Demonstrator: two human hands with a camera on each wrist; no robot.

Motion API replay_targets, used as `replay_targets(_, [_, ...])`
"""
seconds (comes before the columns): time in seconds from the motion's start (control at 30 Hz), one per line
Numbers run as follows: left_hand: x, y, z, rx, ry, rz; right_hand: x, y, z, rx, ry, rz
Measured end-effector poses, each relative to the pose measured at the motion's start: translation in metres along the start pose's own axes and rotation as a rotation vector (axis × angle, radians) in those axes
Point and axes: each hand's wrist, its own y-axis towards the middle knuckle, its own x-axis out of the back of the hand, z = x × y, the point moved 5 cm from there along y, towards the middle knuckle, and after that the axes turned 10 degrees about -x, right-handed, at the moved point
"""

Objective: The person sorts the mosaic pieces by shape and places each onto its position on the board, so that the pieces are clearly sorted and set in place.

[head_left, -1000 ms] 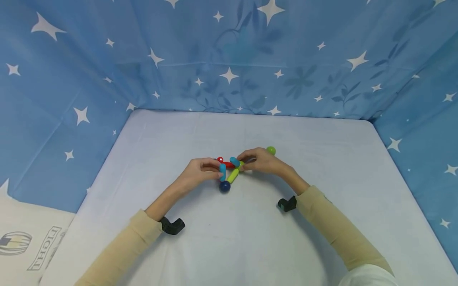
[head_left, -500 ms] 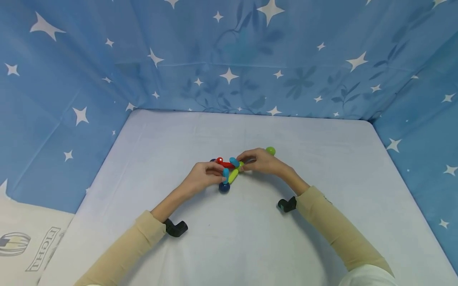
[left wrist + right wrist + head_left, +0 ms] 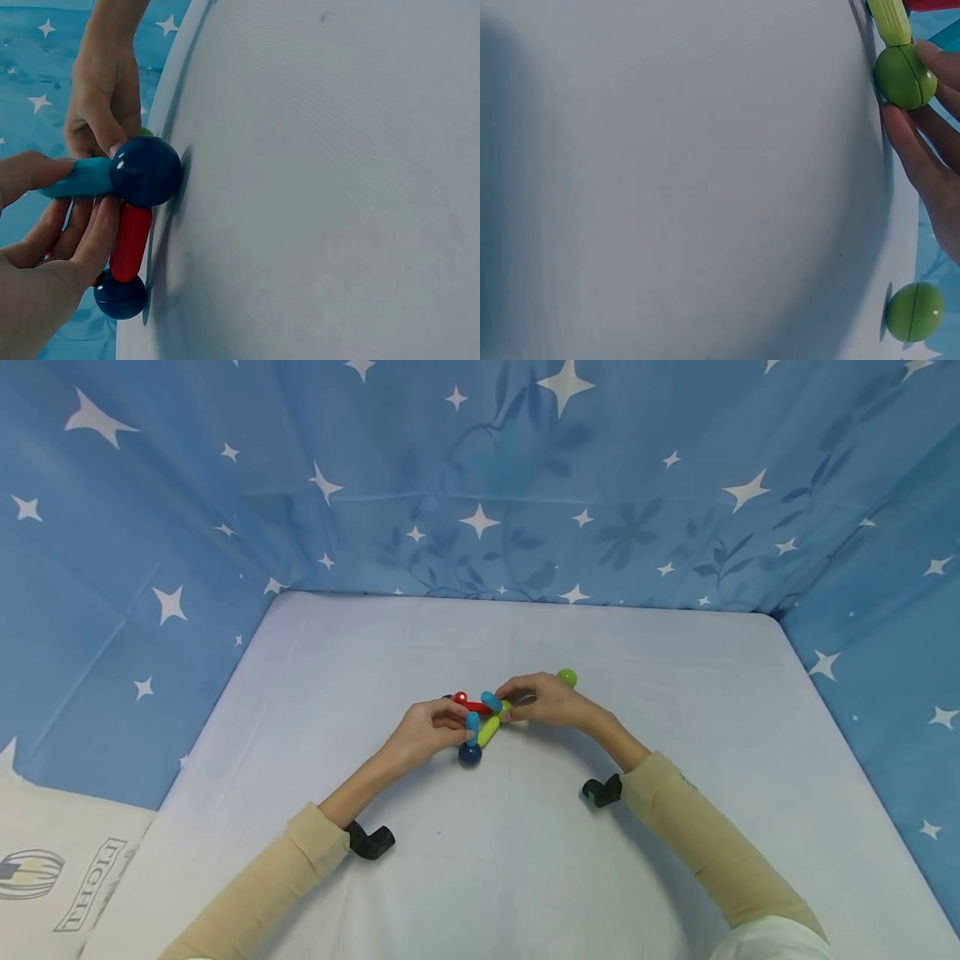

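My left hand (image 3: 423,737) pinches a light-blue rod (image 3: 473,727) between thumb and fingers. The rod stands up from a dark-blue ball (image 3: 470,755), its lower end at the ball in the left wrist view. From that ball a yellow-green rod (image 3: 489,732) runs to a green ball (image 3: 905,76), which the fingers of my right hand (image 3: 546,697) grip. Another light-blue rod (image 3: 491,701) tilts up beside the right fingertips. A red rod (image 3: 131,244) lies behind, with a second dark-blue ball (image 3: 121,295) at its end. A red end with a pale centre (image 3: 461,697) shows beyond the left fingers.
A loose green ball (image 3: 567,677) lies just beyond the right hand. Black wrist-camera mounts (image 3: 371,842) stick out under both sleeves. The white-covered table (image 3: 495,877) meets a blue star-patterned curtain (image 3: 480,485) at its back and sides.
My left hand has moved slightly right and toward me, bringing its light-blue rod down onto the dark-blue ball. The right hand has stayed nearly still.
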Motion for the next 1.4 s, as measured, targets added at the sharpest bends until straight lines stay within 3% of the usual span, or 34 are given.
replay_targets(0.27, [-0.001, 0.0, 0.001, -0.015, -0.036, -0.007, 0.004, -0.005, 0.007, 0.011, -0.02, -0.025])
replay_targets(0.57, [-0.001, -0.004, 0.004, 0.008, -0.024, -0.016, 0.029, -0.014, 0.008, 0.044, -0.08, -0.215])
replay_targets(0.87, [-0.001, -0.007, 0.005, 0.006, -0.025, -0.014, 0.056, -0.023, -0.004, 0.017, -0.09, -0.369])
replay_targets(1.17, [-0.004, -0.004, 0.006, 0.014, -0.027, -0.002, 0.076, -0.033, -0.024, -0.066, -0.106, -0.406])
replay_targets(1.4, [-0.004, -0.003, 0.007, 0.016, -0.015, 0.001, 0.081, -0.032, -0.042, -0.143, -0.1, -0.341])
